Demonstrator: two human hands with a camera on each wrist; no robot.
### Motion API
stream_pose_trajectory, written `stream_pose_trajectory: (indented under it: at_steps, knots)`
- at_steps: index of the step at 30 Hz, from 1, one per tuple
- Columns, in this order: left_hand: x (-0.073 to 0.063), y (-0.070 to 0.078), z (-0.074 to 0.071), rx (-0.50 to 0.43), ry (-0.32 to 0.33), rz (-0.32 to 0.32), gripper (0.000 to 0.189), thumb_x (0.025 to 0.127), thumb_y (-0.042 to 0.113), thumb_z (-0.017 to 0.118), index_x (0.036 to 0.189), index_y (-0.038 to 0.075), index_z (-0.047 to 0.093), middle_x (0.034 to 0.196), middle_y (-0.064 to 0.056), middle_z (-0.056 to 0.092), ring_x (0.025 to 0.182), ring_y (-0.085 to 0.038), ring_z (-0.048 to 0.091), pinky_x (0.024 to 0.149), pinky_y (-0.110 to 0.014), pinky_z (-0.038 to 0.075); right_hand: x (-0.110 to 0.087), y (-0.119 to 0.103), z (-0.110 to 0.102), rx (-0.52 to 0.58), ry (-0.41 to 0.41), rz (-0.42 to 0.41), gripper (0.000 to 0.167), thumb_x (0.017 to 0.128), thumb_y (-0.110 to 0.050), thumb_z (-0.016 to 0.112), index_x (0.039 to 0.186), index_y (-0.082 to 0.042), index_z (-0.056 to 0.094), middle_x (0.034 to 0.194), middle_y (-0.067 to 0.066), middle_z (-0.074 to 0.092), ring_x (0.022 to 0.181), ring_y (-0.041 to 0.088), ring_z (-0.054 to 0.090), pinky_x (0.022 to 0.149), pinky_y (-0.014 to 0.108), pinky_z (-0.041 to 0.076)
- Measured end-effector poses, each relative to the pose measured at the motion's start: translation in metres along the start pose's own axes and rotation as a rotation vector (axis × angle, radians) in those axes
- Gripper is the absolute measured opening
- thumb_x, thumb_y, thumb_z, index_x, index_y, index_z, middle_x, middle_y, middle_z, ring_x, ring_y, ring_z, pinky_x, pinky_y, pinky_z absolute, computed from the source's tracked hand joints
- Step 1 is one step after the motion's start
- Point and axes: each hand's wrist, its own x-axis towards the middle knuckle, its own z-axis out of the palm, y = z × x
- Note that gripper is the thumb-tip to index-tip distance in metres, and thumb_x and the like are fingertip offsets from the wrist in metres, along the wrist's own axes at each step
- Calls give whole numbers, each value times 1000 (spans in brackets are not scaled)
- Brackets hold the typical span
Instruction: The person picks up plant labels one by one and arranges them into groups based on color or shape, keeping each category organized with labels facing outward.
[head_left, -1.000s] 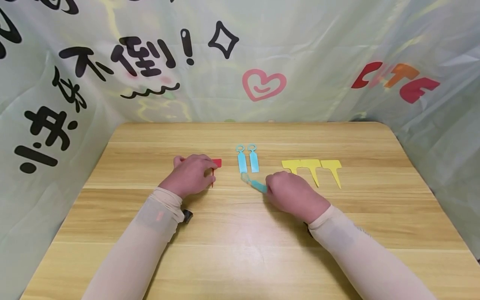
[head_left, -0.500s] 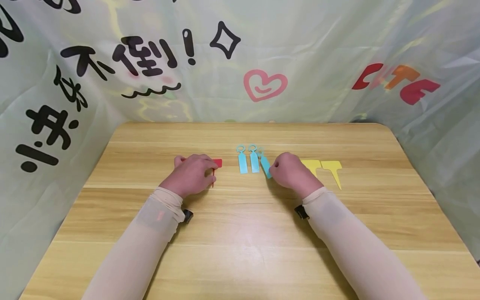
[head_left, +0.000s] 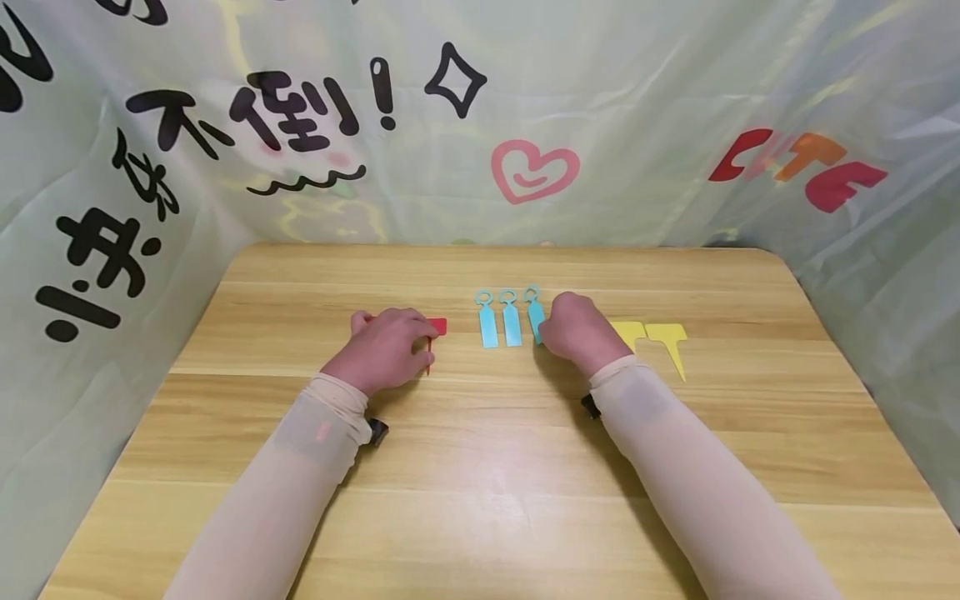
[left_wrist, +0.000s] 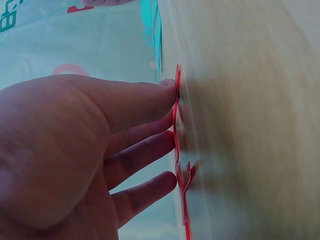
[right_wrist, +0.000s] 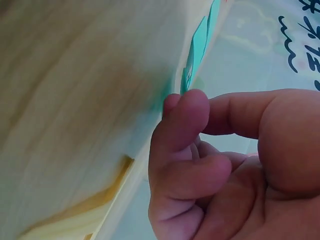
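Observation:
In the head view my left hand (head_left: 382, 350) rests on red T-shaped tags (head_left: 438, 326), mostly hidden under it. The left wrist view shows its thumb and fingers stretched out, tips on the thin red tags (left_wrist: 178, 75) along the tabletop. With curled fingers my right hand (head_left: 581, 333) pinches the lower end of a light blue tag (head_left: 536, 314) with a ring at its top. That tag stands slightly tilted beside two matching flat ones, a middle tag (head_left: 512, 326) and a left tag (head_left: 488, 327). In the right wrist view thumb and forefinger meet at the blue tag (right_wrist: 184, 80).
Yellow T-shaped tags lie right of my right hand, one in full (head_left: 666, 333) and others partly covered by that hand. All lie on a wooden table (head_left: 480, 467). A printed cloth (head_left: 615, 108) hangs behind the table and along its sides.
My right hand has moved the third blue tag up from below the pair, turning it nearly upright to the right of the other two. My left hand stays on the red tags.

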Motion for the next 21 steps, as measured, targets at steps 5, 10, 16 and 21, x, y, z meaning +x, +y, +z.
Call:
stream_pose_trajectory:
  at_steps: [5,10,16,21]
  knots:
    - [1,1,1,5,-9,-10,23,102,25,77,124,23,84,138,4,74,133,-24,65,100,-66,26,-3,-1,2,-7,9,12,23,102,-9,48,79,-9,49,66,1,34,55,16,33,57,32,36]
    - [1,1,2,9,-8,8,20,102,26,78,121,22,84,140,4,72,138,-26,61,102,-66,25,-17,0,-1,-2,24,-19,33,103,-12,47,70,-13,43,61,-3,29,53,14,27,55,31,31]
    - [-1,0,0,-4,-3,31,20,102,26,77,121,23,85,142,4,72,140,-26,60,102,-68,24,-37,9,-12,18,72,-106,44,105,-15,47,63,-19,35,60,-6,24,55,13,23,56,31,28]
    - [-3,1,-3,-27,11,50,11,103,26,77,110,26,85,143,4,71,140,-26,60,102,-67,24,-50,22,-20,29,138,-152,39,102,-16,47,65,-18,36,60,-5,27,55,14,26,57,33,29]
